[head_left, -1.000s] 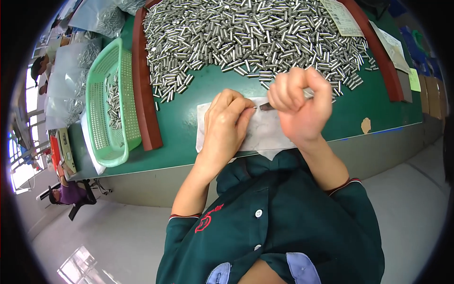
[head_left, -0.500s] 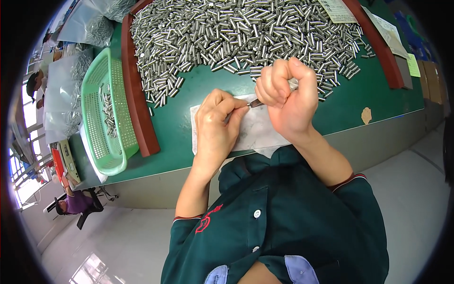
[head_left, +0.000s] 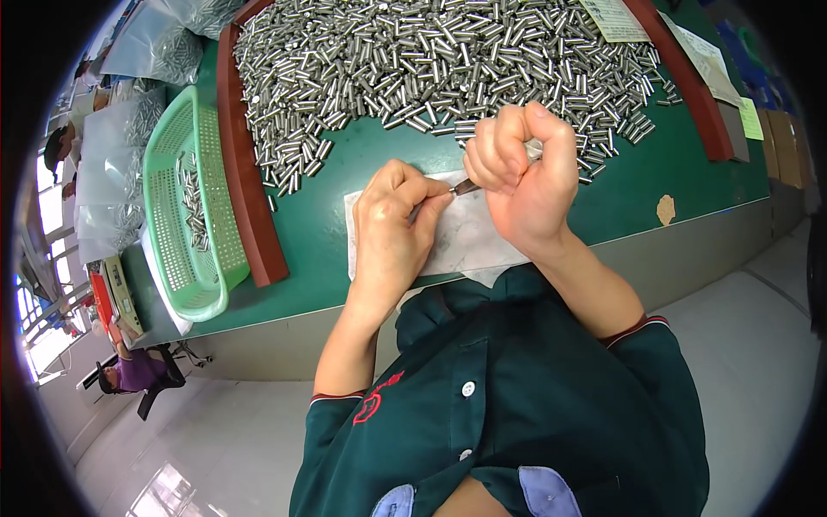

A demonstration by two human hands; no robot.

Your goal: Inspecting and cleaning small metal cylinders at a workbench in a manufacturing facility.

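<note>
My left hand (head_left: pixel 396 220) pinches a small metal pin (head_left: pixel 452 190) between thumb and forefinger, above a white cloth (head_left: pixel 469 233) at the table's near edge. My right hand (head_left: pixel 527 177) is curled round a slim tool with a dark, pointed end (head_left: pixel 466 186); its tip meets the pin or lies right beside it. Most of the tool is hidden in my fist, so its exact kind cannot be told. Beyond both hands a wide heap of shiny metal pins (head_left: pixel 431 65) covers the green table (head_left: pixel 362 159).
Dark red rails (head_left: pixel 250 189) border the heap on left and right. A green plastic basket (head_left: pixel 185 284) holding some pins stands at the left, near clear bags (head_left: pixel 112 172) of parts. Papers (head_left: pixel 698 56) lie at the right. A person in purple (head_left: pixel 140 370) sits farther off.
Both hands keep nearly the same pose, with the pin and tool tip still together. The view has shifted very slightly.
</note>
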